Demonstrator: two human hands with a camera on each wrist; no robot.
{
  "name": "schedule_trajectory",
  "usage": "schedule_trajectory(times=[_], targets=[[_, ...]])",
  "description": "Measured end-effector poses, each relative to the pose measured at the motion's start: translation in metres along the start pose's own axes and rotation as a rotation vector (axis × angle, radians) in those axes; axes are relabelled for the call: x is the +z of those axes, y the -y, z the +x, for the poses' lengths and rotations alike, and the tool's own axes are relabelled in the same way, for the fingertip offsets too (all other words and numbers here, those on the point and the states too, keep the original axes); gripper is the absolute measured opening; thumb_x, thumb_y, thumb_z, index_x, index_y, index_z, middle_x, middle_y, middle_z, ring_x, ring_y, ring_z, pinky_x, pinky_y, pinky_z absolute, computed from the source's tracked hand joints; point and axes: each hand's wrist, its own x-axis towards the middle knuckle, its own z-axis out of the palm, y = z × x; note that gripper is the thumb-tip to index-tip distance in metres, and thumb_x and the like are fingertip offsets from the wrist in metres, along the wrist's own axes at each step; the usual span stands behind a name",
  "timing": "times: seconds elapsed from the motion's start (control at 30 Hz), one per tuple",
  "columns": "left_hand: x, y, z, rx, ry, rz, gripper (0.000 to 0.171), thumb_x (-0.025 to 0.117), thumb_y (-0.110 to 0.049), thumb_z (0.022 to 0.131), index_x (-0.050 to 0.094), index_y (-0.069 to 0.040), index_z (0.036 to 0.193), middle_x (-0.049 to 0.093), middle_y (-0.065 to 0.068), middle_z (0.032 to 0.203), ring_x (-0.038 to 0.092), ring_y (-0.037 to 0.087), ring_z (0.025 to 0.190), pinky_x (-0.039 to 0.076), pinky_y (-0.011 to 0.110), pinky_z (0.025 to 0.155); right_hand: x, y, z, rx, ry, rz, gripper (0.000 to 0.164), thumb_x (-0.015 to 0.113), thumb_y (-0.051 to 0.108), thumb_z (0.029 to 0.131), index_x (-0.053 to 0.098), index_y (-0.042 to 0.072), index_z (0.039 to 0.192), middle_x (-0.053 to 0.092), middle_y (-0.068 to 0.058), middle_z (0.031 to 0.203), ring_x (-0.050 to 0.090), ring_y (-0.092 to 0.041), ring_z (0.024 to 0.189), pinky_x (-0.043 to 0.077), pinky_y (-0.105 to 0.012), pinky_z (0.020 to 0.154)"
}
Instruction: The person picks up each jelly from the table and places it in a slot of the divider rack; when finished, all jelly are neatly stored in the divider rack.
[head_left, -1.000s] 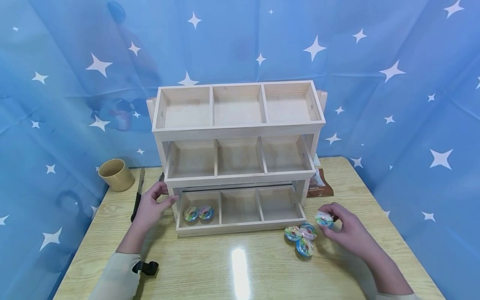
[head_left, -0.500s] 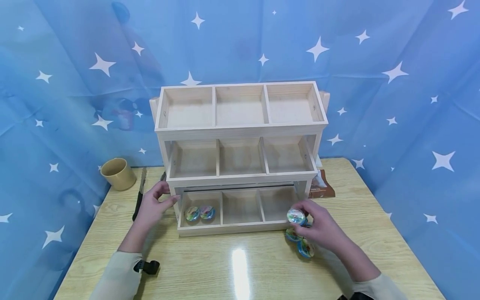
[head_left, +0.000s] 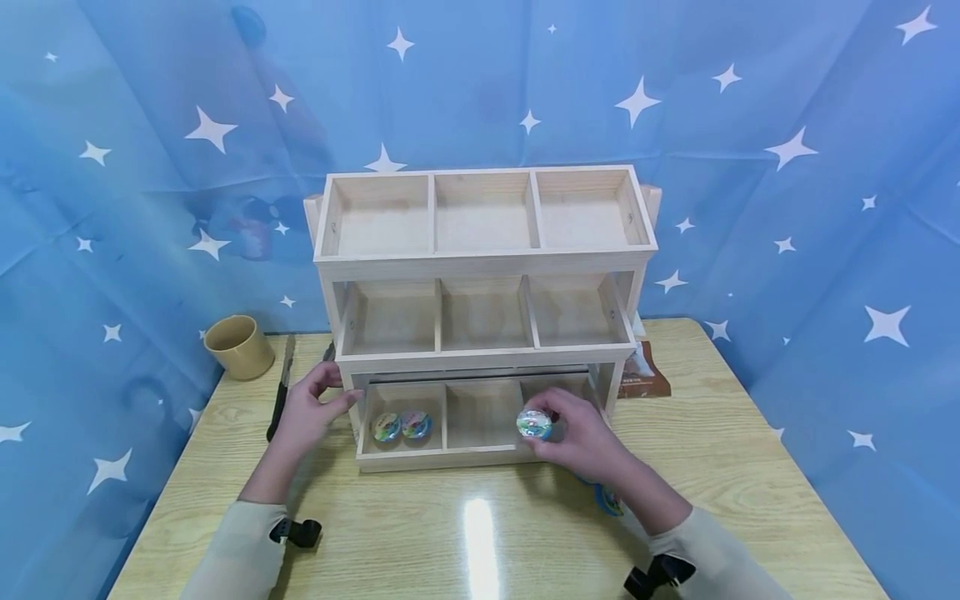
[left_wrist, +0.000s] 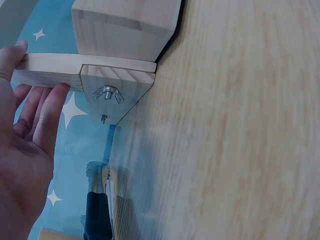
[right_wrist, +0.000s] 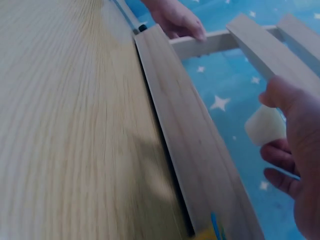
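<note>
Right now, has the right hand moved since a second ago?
Yes. Against the wooden rack, the right hand moved left: it was beside the bottom tray, now it covers part of it.

Blue fabric backdrop (head_left: 465,100) w/ white four-pt. stars (head_left: 887,324) hangs behind & along both sides, w/ soft folds. Below: pale wood-grain surface (head_left: 405,533), glossy, far R corner rounded, w/ bright white light reflection (head_left: 481,546) nr. front ctr.
</note>
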Motion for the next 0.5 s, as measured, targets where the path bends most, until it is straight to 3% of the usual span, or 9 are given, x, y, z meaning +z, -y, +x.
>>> schedule_trajectory(times=[0.5], targets=[[-0.001,0.001,-0.001,-0.008,0.006,0.030,0.042,0.084,-0.021,0.103,0.067,-0.005,0.137,0.072,0.018,0.122,0.063,0.016,0.114,0.040,0.070,0.114,0.030,0.012,0.034,-0.049,0.093,0.072,0.033,0.091,0.009,0.087,0.075,0.011,0.115,0.070,0.008,0.101,0.065,-0.011,0.090,0.059,-0.033,0.079]])
